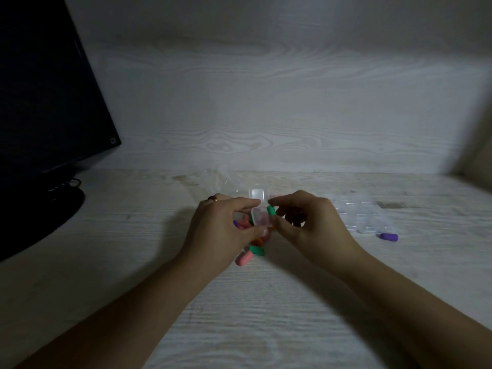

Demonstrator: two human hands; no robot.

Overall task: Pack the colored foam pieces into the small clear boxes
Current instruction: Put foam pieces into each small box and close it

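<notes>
My left hand [223,227] grips a small clear box [260,217] with its lid [258,194] swung up; something pinkish shows inside. My right hand [306,222] pinches a green foam piece [271,210] at the box's right edge. Under and behind my left hand lies a heap of foam pieces: a pink one [244,258], a green one [257,250], a purple tip [236,223]. A lone purple piece [389,237] lies on the desk to the right.
Several more clear boxes [354,214] sit in a cluster right of my right hand. Crumpled clear plastic [215,179] lies behind the hands. A dark monitor [45,107] on its stand fills the left side. A wood-grain wall closes the back of the desk [266,302].
</notes>
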